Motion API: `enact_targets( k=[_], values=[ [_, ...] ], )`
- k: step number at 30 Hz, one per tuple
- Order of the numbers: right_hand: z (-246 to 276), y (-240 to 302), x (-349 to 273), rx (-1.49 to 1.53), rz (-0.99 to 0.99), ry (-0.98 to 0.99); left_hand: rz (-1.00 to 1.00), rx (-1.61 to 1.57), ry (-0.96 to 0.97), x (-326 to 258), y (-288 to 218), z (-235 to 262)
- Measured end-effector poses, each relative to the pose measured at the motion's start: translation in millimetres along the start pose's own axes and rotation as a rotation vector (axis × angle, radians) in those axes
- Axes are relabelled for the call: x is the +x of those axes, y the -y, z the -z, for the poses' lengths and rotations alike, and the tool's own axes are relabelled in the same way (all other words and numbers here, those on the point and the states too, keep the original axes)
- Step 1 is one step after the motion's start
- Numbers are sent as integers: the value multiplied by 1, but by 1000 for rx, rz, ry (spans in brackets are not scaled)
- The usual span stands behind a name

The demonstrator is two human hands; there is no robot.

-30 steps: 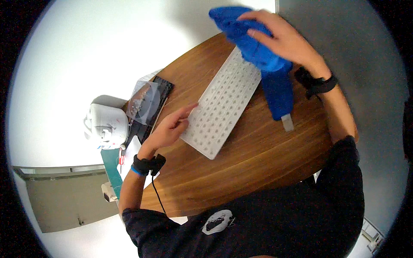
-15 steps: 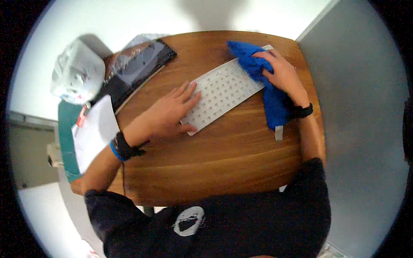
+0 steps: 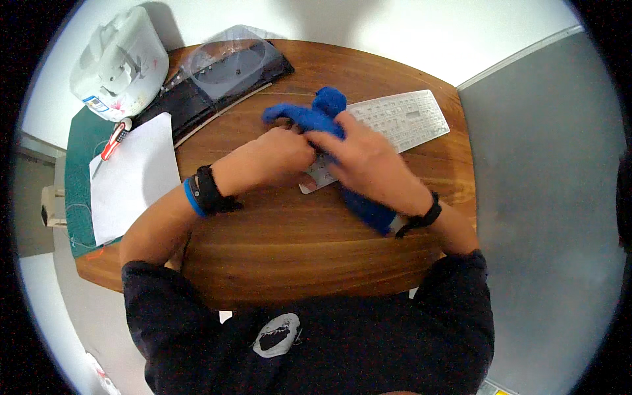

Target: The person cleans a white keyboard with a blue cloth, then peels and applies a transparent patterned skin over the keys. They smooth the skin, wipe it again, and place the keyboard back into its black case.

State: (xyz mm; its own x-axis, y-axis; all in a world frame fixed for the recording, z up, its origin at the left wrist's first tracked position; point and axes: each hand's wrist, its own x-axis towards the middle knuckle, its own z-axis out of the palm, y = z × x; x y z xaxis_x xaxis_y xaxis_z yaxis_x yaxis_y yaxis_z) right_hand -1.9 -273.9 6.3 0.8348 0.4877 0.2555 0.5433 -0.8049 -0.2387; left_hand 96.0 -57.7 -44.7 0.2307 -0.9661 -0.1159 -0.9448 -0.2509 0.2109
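Note:
A blue cloth (image 3: 309, 120) is bunched over the left part of a long white keyboard panel (image 3: 405, 122) with rows of small raised shapes. My right hand (image 3: 372, 161) is closed round the cloth, and a loose end hangs below its palm toward me. Beside it, my left hand (image 3: 280, 155) is curled against the cloth's left end and appears to pinch it; its fingertips are partly hidden. Both hands meet over the panel's left end, covering much of it. The panel's right half lies uncovered on the wooden table (image 3: 303, 263).
At the back left stand a white plastic container (image 3: 125, 66) and a black keyboard-like piece (image 3: 178, 108) under a clear plastic bag (image 3: 230, 62). White paper (image 3: 135, 181) and a red-handled screwdriver (image 3: 117, 138) lie over a green mat (image 3: 79, 178). A grey partition (image 3: 540, 164) borders the right.
My right hand has brought the cloth left and nearer. My left hand has left the panel's surface and closed by the cloth. The panel now sits farther right, its right end uncovered.

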Motion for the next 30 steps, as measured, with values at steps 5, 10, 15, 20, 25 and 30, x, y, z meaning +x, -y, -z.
enact_targets(
  k=[5,10,15,20,25,30],
  values=[
    [-4,8,-4,-199,-27,-91,93,-73,66,-6,-16,33],
    [23,-52,-23,8,-325,66,37,78,-153,-5,-17,14],
    [65,-181,-86,-433,-593,-1,71,75,-125,-5,-19,11],
    [67,-226,-116,-468,-783,39,25,66,-127,-3,-11,9],
    [41,-124,-60,-141,-431,79,43,157,-97,-5,-16,14],
    [10,-25,-30,74,70,69,129,68,253,3,-24,52]
  ],
)
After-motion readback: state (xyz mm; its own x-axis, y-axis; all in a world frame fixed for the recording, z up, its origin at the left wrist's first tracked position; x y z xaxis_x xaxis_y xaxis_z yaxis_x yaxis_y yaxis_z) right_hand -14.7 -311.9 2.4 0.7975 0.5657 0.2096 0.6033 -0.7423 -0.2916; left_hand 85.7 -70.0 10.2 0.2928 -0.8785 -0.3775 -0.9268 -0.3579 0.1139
